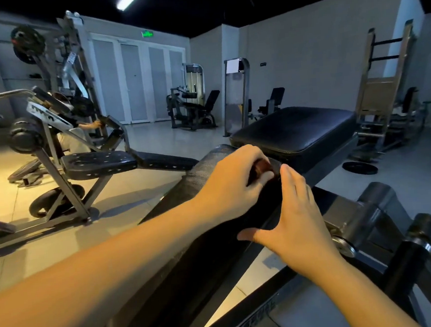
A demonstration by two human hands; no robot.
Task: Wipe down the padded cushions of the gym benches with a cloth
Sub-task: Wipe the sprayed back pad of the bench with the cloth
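The back cushion (205, 173) was a long, narrow pad in black, pebble-grained upholstery with rounded edges. Just beyond its far end sat the seat cushion (297, 131), which was broad, rectangular and round-cornered, in smoother, glossier black upholstery with a seam along its rim.

The left hand (232, 181) rested on the far end of the back cushion. Its fingers (247, 155) were curled round a bunched reddish-brown cloth (262, 166), of which only a small, blurred part showed. The right hand (297, 216) lay against the right edge of the same cushion, fingers straight and together, thumb spread wide, holding nothing.

To the right stood a dark tubular steel frame (368, 215) with round end caps. A flat black weight plate (360, 168) lay on the pale tiled floor (156, 139). To the left, a neighbouring machine carried black perforated pads (98, 163).
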